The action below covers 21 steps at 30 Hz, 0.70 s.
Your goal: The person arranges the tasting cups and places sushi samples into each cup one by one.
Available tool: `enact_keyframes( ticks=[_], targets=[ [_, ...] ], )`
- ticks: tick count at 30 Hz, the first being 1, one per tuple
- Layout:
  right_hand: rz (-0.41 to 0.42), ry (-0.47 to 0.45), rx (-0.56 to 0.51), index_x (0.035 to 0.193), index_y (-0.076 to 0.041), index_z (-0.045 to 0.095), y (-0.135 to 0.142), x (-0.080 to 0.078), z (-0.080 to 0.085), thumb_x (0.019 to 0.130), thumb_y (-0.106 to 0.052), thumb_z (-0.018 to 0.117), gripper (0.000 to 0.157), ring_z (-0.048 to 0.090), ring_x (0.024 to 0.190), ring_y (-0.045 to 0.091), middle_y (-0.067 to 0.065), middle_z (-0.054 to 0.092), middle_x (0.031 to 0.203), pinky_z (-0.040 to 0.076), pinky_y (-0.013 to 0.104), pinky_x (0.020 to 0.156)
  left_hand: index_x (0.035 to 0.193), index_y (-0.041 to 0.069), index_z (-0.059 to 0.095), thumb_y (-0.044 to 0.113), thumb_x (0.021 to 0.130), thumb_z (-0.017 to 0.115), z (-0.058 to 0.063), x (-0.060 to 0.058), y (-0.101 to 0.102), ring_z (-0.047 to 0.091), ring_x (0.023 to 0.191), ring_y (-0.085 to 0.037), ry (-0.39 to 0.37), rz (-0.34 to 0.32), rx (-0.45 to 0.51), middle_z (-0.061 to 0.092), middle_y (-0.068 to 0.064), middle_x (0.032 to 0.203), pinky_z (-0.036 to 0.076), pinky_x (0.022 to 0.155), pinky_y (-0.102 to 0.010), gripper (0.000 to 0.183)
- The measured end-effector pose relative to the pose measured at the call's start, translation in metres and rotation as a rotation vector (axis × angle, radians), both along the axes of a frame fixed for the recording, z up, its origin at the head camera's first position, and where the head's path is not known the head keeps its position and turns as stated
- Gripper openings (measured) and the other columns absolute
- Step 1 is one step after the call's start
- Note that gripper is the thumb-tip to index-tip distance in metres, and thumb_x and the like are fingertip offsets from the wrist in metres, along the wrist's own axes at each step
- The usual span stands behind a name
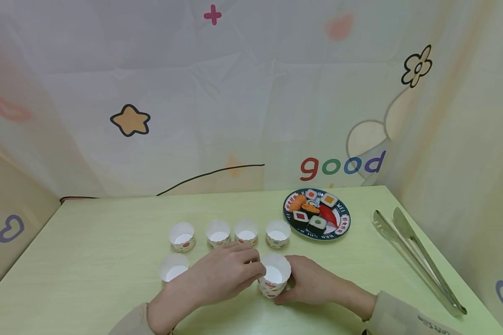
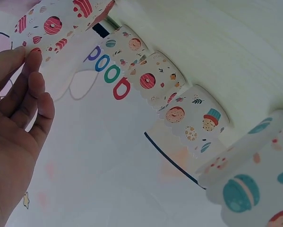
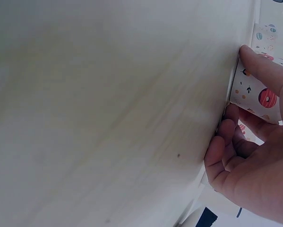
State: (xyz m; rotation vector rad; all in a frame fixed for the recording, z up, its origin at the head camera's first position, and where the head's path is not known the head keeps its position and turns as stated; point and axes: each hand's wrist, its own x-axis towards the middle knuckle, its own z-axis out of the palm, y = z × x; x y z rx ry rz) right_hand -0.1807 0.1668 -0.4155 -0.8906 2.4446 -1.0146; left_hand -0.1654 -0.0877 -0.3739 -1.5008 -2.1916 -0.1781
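White paper baking cups printed with doughnuts and sweets stand on the table. Nearest to me is a nested stack of them, its print showing in two bands. My right hand grips this stack low from the right, thumb and fingers around its sides close to the tabletop. With thumb and fingertips my left hand pinches the rim of the upper cup from the left. Beyond the hands, a row holds a left cup, a right cup and two between. Another cup is partly hidden by my left wrist.
A round dark-rimmed plate with several sushi pieces lies at the back right. Metal tongs rest along the table's right side. A printed cloth hangs behind and beside the pale green table.
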Motion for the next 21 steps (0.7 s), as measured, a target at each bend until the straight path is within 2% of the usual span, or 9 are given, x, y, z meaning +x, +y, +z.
enact_keyframes(
  ticks=[5, 15, 21],
  targets=[
    [-0.008, -0.014, 0.011, 0.126, -0.019, 0.064, 0.000, 0.000, 0.001, 0.079, -0.028, 0.091, 0.055, 0.060, 0.108, 0.007, -0.016, 0.066, 0.117, 0.047, 0.040, 0.103, 0.093, 0.017, 0.072, 0.018, 0.093, 0.079, 0.001, 0.000, -0.001, 0.058, 0.082, -0.011, -0.008, 0.001, 0.023, 0.060, 0.007, 0.086, 0.050, 0.081, -0.024, 0.007],
    [-0.018, -0.034, 0.034, 0.128, -0.018, 0.063, -0.001, -0.001, 0.001, 0.080, -0.028, 0.091, 0.057, 0.060, 0.110, 0.008, -0.014, 0.065, 0.120, 0.046, 0.043, 0.104, 0.094, 0.016, 0.071, 0.017, 0.093, 0.078, 0.006, 0.000, -0.006, 0.059, 0.085, -0.013, -0.014, -0.001, 0.034, 0.058, 0.006, 0.086, 0.050, 0.087, -0.026, 0.007],
    [0.005, 0.004, 0.024, 0.125, -0.019, 0.065, -0.001, -0.002, 0.001, 0.079, -0.029, 0.091, 0.054, 0.060, 0.107, 0.008, -0.015, 0.066, 0.117, 0.046, 0.043, 0.103, 0.094, 0.015, 0.071, 0.014, 0.093, 0.077, 0.009, -0.002, -0.011, 0.058, 0.083, -0.013, -0.033, -0.005, 0.044, 0.057, 0.006, 0.086, 0.050, 0.083, -0.026, 0.007]
  ],
)
